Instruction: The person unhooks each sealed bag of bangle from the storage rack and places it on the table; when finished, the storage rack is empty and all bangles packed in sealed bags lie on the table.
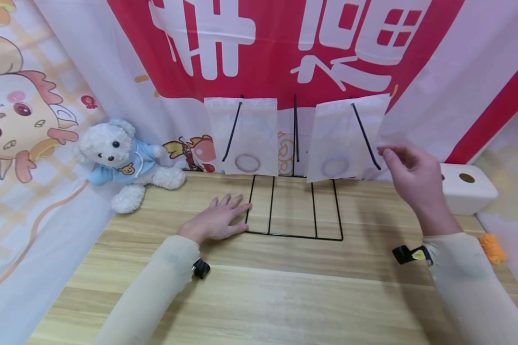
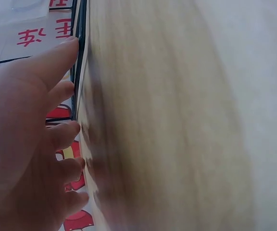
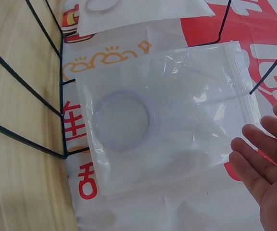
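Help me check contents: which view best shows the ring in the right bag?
Right wrist: the ring appears large, its full circle visible. The head view shows it smaller; left wrist, not at all.

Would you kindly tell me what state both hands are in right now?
Left hand: open, touching the black wire rack.
Right hand: open, beside the right bag, holding nothing.

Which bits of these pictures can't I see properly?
White box, head view: its left end is hidden behind the right hand.
Orange thing, head view: partly behind the right sleeve, too small to tell what it is.
Left bag, right wrist view: cut off by the top edge.
Left hand, left wrist view: cut off by the left edge.
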Action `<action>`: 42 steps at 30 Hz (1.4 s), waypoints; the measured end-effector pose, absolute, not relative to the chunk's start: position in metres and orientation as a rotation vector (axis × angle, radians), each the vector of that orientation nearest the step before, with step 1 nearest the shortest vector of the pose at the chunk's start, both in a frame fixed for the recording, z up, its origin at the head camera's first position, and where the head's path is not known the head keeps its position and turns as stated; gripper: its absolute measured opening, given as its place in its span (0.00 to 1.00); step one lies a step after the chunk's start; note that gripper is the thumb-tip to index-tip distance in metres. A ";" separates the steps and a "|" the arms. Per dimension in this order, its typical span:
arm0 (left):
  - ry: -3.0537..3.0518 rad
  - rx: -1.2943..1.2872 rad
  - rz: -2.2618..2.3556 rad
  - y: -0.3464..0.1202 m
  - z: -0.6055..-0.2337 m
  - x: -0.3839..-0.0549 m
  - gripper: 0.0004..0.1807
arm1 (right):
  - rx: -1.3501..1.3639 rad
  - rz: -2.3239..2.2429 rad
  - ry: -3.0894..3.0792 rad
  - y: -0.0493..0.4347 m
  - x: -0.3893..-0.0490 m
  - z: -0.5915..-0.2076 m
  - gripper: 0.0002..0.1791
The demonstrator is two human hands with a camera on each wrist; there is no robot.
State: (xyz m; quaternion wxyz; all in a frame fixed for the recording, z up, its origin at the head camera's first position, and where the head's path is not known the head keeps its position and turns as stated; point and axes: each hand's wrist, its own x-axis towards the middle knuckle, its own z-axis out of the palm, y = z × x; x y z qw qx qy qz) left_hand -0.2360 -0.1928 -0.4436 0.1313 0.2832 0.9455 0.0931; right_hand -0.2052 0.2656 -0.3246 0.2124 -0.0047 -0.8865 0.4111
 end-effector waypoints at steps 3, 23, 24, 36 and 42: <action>2.732 0.804 0.285 -0.192 -0.443 -0.235 0.40 | -0.028 1.184 -2.460 0.267 -0.212 -0.323 0.26; 2.698 0.794 0.283 -0.192 -0.443 -0.235 0.39 | -0.181 1.493 -2.356 0.279 -0.258 -0.303 0.26; 2.698 0.793 0.280 -0.192 -0.443 -0.235 0.39 | -0.185 1.495 -2.357 0.279 -0.259 -0.302 0.26; 2.687 0.787 0.291 -0.194 -0.442 -0.233 0.39 | -0.205 1.578 -2.245 0.274 -0.276 -0.293 0.24; 2.685 0.786 0.291 -0.193 -0.444 -0.235 0.40 | -0.263 1.633 -2.237 0.277 -0.283 -0.286 0.27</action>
